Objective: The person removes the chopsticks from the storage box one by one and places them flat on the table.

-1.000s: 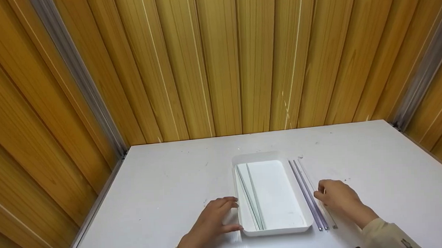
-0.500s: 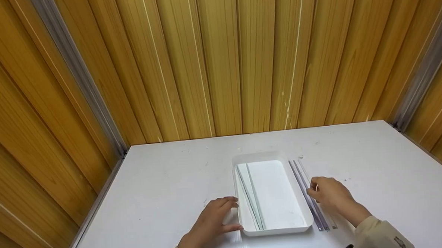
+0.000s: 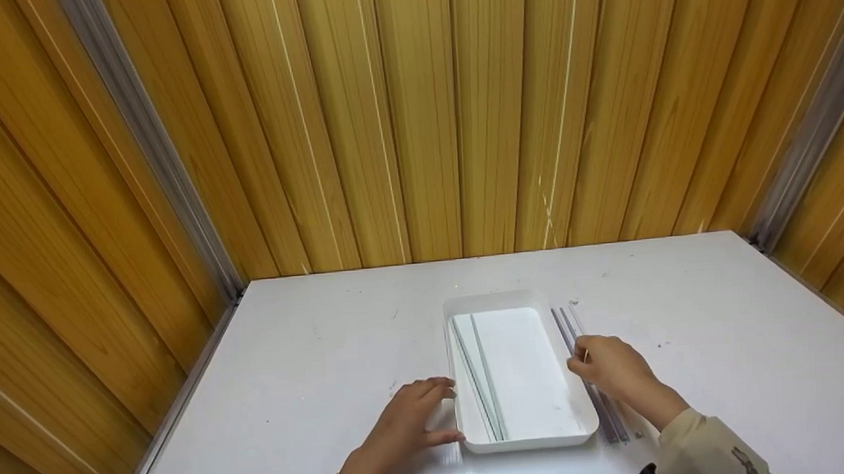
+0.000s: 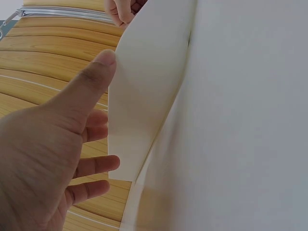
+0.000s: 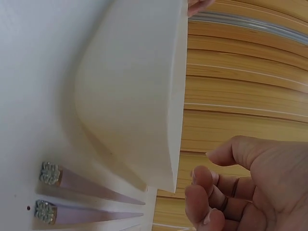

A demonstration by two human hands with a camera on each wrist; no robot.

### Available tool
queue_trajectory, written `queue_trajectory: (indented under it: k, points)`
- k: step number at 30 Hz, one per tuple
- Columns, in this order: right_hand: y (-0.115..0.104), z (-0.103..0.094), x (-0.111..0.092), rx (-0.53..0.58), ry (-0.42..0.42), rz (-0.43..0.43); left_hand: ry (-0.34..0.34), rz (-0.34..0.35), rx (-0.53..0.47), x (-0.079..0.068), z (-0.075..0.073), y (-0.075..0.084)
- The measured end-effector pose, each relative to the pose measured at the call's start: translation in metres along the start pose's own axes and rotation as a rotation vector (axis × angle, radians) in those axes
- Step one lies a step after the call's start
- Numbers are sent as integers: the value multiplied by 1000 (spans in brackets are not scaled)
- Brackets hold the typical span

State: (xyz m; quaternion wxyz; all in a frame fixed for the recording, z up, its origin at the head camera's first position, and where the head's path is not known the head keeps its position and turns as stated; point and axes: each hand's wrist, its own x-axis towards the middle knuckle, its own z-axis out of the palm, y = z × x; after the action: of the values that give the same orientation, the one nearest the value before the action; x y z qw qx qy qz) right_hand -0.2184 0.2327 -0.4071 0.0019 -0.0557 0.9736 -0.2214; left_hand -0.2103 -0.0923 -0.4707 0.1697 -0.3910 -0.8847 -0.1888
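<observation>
A shallow white rectangular tray [image 3: 545, 443] stands on the table, with thin pale-green translucent sticks [image 3: 485, 366] lying lengthwise along its left side. My left hand [image 3: 408, 419] rests against the tray's left wall. In the left wrist view its thumb [image 4: 89, 79] touches the rim, fingers spread and slightly bent. Above the sticks to the right of the tray hovers my right hand [image 3: 616, 371]. Its fingers curl loosely, and in the right wrist view nothing shows between them. Below lie two purple sticks [image 5: 91, 186] with glittery square ends, beside a clear stick [image 3: 576, 319] partly hidden by the hand.
The white table [image 3: 327, 355] runs back to yellow wood-patterned panels [image 3: 417, 123]. Metal corner posts [image 3: 154, 149] rise at both back corners. Small dark specks and marks dot the tabletop.
My right hand has shifted left, from over the clear stick to over the purple sticks near the tray's right wall. The left hand, tray and sticks have stayed put.
</observation>
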Motion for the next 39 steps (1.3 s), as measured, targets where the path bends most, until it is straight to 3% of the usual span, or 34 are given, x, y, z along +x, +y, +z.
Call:
queue_trajectory:
  k: [6, 15, 39]
  points:
    - [-9, 7, 3, 17, 6, -16, 53, 24, -22, -2, 1, 0]
    - [-22, 20, 6, 11, 25, -17, 4, -20, -27, -3, 0, 2]
    - [-55, 53, 17, -37, 25, -75, 19, -10, -18, 0, 0, 0]
